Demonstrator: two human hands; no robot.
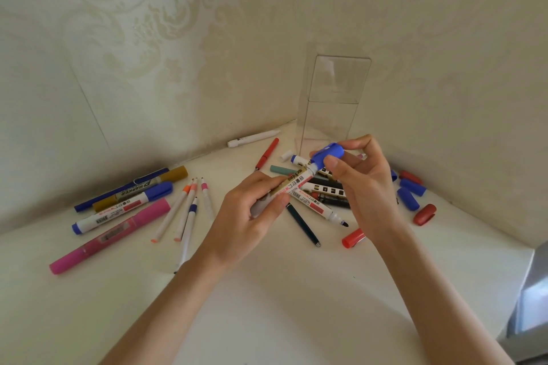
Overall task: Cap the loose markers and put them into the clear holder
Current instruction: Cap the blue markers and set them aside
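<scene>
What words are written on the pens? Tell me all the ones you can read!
"MARKER" on the gold marker at the left; a letter before it is unclear.
White marker with blue cap: printed label with a red patch, too small to read.
Marker in the left hand: printed characters, too blurred to read.
Uncapped white marker beneath it: label unreadable.

Single head view, worn on my head, looking forward and down into the wall corner. Close in: my forearms enter from the bottom edge. Wide-angle, edges bowed.
</scene>
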